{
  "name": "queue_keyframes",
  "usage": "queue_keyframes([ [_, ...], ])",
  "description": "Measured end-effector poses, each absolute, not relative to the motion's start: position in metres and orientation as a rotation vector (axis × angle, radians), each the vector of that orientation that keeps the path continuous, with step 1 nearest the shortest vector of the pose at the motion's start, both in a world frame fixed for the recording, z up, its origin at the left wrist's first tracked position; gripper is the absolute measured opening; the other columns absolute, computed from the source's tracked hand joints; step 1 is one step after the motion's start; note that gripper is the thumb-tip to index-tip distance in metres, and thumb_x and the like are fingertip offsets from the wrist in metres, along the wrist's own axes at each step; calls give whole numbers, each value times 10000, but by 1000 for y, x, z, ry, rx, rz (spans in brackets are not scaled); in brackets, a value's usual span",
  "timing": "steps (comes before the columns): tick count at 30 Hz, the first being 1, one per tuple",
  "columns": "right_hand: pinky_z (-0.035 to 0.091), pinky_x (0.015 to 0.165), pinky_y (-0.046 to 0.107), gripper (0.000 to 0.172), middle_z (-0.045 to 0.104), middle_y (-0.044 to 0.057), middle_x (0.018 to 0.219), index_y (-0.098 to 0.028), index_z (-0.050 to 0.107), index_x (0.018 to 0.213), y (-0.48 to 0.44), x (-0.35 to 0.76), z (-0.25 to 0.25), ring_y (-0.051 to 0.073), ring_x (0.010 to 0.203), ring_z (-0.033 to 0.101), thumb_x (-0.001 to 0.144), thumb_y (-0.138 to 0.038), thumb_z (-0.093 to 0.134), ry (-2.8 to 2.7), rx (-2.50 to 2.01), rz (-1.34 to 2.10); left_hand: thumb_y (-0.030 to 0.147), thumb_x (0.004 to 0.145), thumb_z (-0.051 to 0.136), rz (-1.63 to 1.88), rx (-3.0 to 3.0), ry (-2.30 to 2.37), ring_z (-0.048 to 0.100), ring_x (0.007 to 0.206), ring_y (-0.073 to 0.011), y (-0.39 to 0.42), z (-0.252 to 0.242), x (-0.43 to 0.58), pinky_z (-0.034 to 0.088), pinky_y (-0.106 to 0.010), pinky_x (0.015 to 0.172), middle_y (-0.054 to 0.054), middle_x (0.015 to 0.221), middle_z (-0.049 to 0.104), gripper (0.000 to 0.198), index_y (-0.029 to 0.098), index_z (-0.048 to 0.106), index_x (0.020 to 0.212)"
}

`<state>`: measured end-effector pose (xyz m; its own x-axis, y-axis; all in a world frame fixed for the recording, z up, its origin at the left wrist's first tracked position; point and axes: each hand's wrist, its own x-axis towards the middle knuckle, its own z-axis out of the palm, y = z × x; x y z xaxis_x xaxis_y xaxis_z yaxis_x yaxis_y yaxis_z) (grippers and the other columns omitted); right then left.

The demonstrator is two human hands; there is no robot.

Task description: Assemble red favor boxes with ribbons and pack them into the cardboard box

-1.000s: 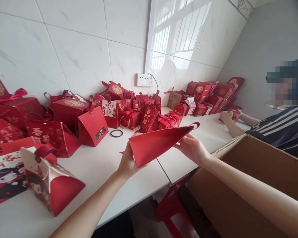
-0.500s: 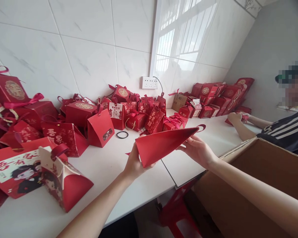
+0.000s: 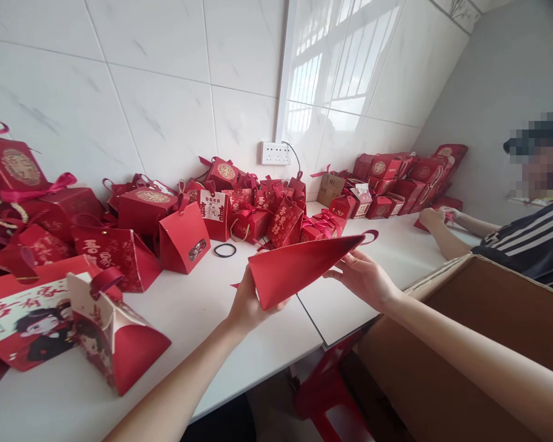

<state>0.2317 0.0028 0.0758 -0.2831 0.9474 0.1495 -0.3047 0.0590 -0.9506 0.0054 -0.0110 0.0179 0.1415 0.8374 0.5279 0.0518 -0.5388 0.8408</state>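
A red triangular gift box (image 3: 299, 270) is held up over the white table, tilted on its side with its ribbon loop (image 3: 371, 237) pointing right. My left hand (image 3: 251, 304) grips its wide base end; the fingers wrap underneath and are partly hidden. At the narrow top, near the ribbon, my right hand (image 3: 364, 276) pinches the box between thumb and fingers. A similar red box with a small window (image 3: 184, 239) stands behind to the left. Beside it a black ring (image 3: 225, 250) lies flat on the table.
Red gift boxes (image 3: 133, 258) crowd the left side and the wall. More are stacked at the far right (image 3: 396, 178). A large cardboard carton (image 3: 483, 319) is under my right arm, by a red stool (image 3: 327, 393). At right, a co-worker's hands (image 3: 435, 221) hold something red.
Both hands keep hold of the red gift box in nearly the same pose. The whole view has shifted very slightly; nothing else has visibly moved.
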Motion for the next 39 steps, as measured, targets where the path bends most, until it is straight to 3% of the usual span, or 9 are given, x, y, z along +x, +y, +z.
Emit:
queue_keyframes([
  [13,449,707,323,151,586,23,911,-235,600,851,2,232,77,185,862,525,764,-358,612,-1272,-750,1465,283,632,711,1458,1744,882,587,875,-230,-11,17,5,519,-348,704,-47,840,598,311,177,542,871],
  [19,446,705,328,152,583,26,905,-238,593,849,1,232,77,193,861,525,765,-365,598,-1284,-778,1448,323,628,710,1434,1731,919,587,872,-236,-12,19,5,515,-349,708,-51,820,604,295,177,537,818],
  [28,444,670,299,211,565,14,884,-223,596,797,0,230,77,164,818,510,742,-419,651,-1242,-816,1448,341,656,685,1500,1792,969,576,926,-244,-8,15,4,496,-367,769,-83,1007,601,401,177,532,987],
  [39,452,615,281,374,546,24,803,-191,592,855,-2,227,74,136,694,495,810,-555,521,-1413,-961,1328,565,840,359,1354,1390,873,578,1001,-271,-4,17,4,477,-385,813,-106,1032,648,520,155,551,1095],
])
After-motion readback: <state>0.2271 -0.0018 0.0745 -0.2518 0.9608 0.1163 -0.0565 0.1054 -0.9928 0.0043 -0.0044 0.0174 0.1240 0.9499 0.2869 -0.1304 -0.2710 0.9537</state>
